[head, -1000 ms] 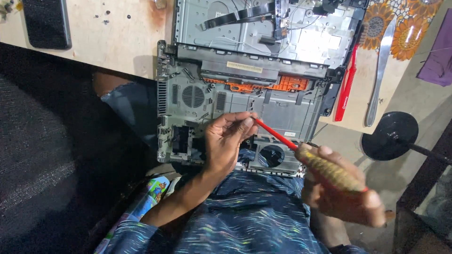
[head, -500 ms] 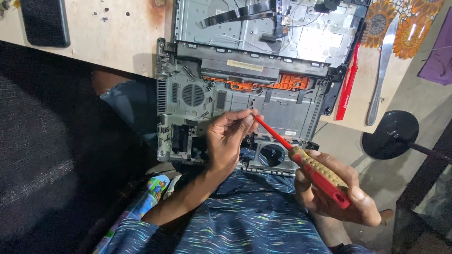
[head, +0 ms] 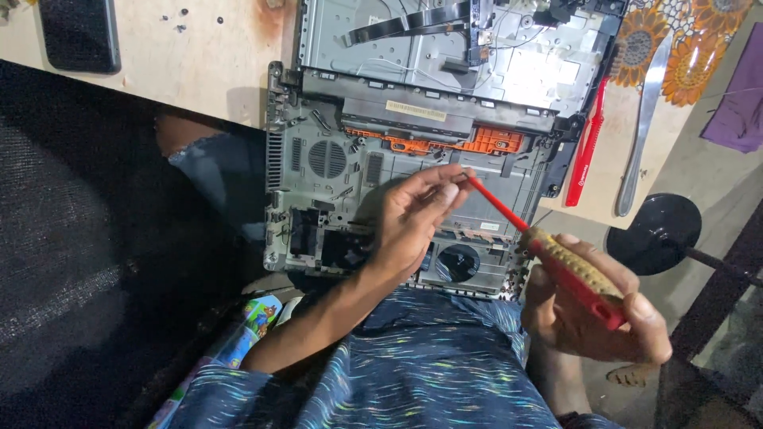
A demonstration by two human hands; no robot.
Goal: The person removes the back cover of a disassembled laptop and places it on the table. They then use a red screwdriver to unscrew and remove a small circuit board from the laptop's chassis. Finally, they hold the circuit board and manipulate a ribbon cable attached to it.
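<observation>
An opened grey laptop chassis [head: 334, 167] rests half on the wooden table and half over my lap, with a fan grille and orange parts showing. My right hand [head: 592, 310] grips the red and tan handle of a screwdriver [head: 548, 250], whose red shaft slants up to the left. My left hand [head: 413, 218] pinches at the screwdriver's tip over the middle of the chassis; whether a screw is between the fingers is too small to tell.
A metal laptop panel [head: 445, 48] with flat cables lies above the chassis. On the table [head: 199, 71] are a dark phone [head: 79, 32], small loose screws [head: 171, 20], a red tool [head: 586, 147], a metal blade [head: 640, 127]. A black round base [head: 656, 234] stands right.
My right hand has turned the screwdriver handle slightly and shifted a little lower. My left hand stays pinched at the tip over the chassis.
</observation>
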